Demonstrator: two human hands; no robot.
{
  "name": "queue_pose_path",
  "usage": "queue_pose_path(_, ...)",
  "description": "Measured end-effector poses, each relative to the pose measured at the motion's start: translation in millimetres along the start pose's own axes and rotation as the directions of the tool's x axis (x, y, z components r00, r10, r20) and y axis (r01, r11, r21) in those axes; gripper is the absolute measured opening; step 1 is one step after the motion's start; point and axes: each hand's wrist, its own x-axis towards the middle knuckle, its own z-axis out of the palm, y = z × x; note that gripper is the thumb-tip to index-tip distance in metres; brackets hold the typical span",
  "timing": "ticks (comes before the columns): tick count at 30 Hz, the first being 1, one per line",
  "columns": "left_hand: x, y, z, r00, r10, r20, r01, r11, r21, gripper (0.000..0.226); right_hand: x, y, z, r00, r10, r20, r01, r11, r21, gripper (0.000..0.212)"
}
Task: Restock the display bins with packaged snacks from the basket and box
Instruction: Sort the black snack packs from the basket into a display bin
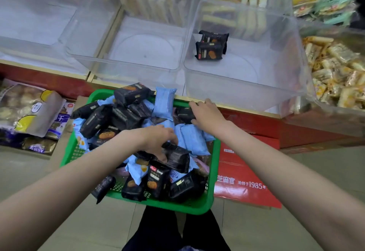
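Observation:
A green basket (pixel 205 205) on the floor holds several black snack packs and light blue snack packs (pixel 165 103). My left hand (pixel 158 140) curls its fingers round a black pack (pixel 177 157) in the middle of the heap. My right hand (pixel 207 112) grips another black pack (pixel 184 114) at the basket's far right edge. Straight ahead stands a clear display bin (pixel 243 96) with two black packs (pixel 211 46) lying at its back left. To its left sits a second clear bin (pixel 126 63) with nothing in it.
A red cardboard box (pixel 243 173) lies flat to the right of the basket. Large snack bags (pixel 29 110) lie on the floor at the left. A bin of yellow-wrapped snacks (pixel 337 75) stands at the right. More filled bins line the back row.

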Motion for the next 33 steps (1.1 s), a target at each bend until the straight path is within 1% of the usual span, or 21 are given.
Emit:
queue_pose_path(3,2,8,-1,1.000,0.001,-0.031,0.002,0.995,0.099,0.057,-3,-2,-5,0.991,-0.025,-0.133,0.027,0.999,0.018,0.031)
queue_pose_path(5,-1,8,-4,0.997,0.023,-0.076,-0.014,0.993,0.121,0.054,-9,-2,-15,0.974,-0.050,-0.219,0.077,0.990,0.117,0.035)
queue_pose_path(7,-9,6,-5,0.987,0.072,-0.141,-0.051,0.987,0.151,0.051,-18,-2,-24,0.963,-0.057,-0.262,0.124,0.960,0.250,0.042)
queue_pose_path(8,-13,4,-4,0.977,0.103,-0.188,-0.077,0.987,0.142,0.050,-23,-3,-26,0.962,-0.067,-0.263,0.142,0.950,0.278,0.043)
queue_pose_path(10,-23,0,0,0.943,0.122,-0.310,-0.119,0.992,0.030,0.052,-31,-6,-18,0.973,-0.113,-0.199,0.160,0.957,0.241,0.045)
queue_pose_path(11,-29,-3,2,0.922,0.105,-0.374,-0.129,0.991,-0.038,0.053,-33,-6,-10,0.982,-0.124,-0.140,0.155,0.960,0.233,0.046)
queue_pose_path(12,-34,-7,2,0.902,0.079,-0.424,-0.124,0.989,-0.080,0.053,-33,-5,-2,0.990,-0.124,-0.073,0.139,0.955,0.262,0.047)
queue_pose_path(13,-37,-11,1,0.891,0.044,-0.452,-0.102,0.989,-0.105,0.052,-33,-6,2,0.992,-0.125,-0.021,0.125,0.935,0.332,0.046)
queue_pose_path(16,-38,-25,-3,0.895,-0.050,-0.444,-0.045,0.979,-0.201,0.053,-28,-10,-3,0.991,-0.122,0.055,0.067,0.812,0.580,0.031)
queue_pose_path(17,-36,-26,-3,0.901,-0.067,-0.428,-0.025,0.979,-0.205,0.054,-26,-11,-6,0.992,-0.111,0.061,0.050,0.786,0.616,0.026)
queue_pose_path(19,-29,-24,-3,0.919,-0.071,-0.388,0.033,0.994,-0.105,0.054,-23,-12,-10,0.997,-0.051,0.055,0.007,0.794,0.608,0.025)
queue_pose_path(20,-25,-22,-2,0.931,-0.060,-0.360,0.052,0.998,-0.032,0.053,-22,-12,-12,0.998,-0.021,0.061,-0.020,0.801,0.599,0.029)
queue_pose_path(21,-22,-19,-1,0.947,-0.047,-0.317,0.060,0.998,0.031,0.053,-20,-11,-13,0.997,-0.006,0.078,-0.042,0.802,0.595,0.037)
queue_pose_path(23,-17,-16,-2,0.972,-0.023,-0.232,0.051,0.992,0.117,0.057,-19,-9,-17,0.989,-0.004,0.145,-0.083,0.804,0.589,0.067)
queue_pose_path(24,-15,-17,-2,0.977,-0.004,-0.214,0.035,0.989,0.141,0.055,-19,-8,-19,0.984,-0.006,0.178,-0.101,0.803,0.587,0.077)
queue_pose_path(25,-13,-19,-3,0.978,0.011,-0.210,0.021,0.989,0.148,0.052,-19,-7,-20,0.981,-0.011,0.193,-0.107,0.800,0.591,0.083)
queue_pose_path(27,-11,-24,-5,0.978,0.019,-0.207,0.006,0.993,0.121,0.049,-19,-5,-22,0.980,-0.012,0.198,-0.110,0.799,0.591,0.086)
queue_pose_path(29,-12,-28,-5,0.981,0.009,-0.191,0.003,0.998,0.062,0.048,-20,-4,-25,0.983,0.013,0.184,-0.123,0.785,0.607,0.083)
queue_pose_path(30,-12,-29,-4,0.980,0.006,-0.201,-0.003,1.000,0.013,0.047,-21,-2,-28,0.981,0.018,0.192,-0.139,0.756,0.639,0.080)
queue_pose_path(31,-12,-29,-2,0.975,0.004,-0.222,-0.014,0.999,-0.045,0.049,-22,0,-30,0.976,0.005,0.216,-0.157,0.700,0.697,0.073)
queue_pose_path(33,-15,-28,0,0.963,0.007,-0.271,-0.046,0.990,-0.136,0.065,-27,5,-36,0.955,-0.074,0.287,-0.206,0.526,0.825,0.052)
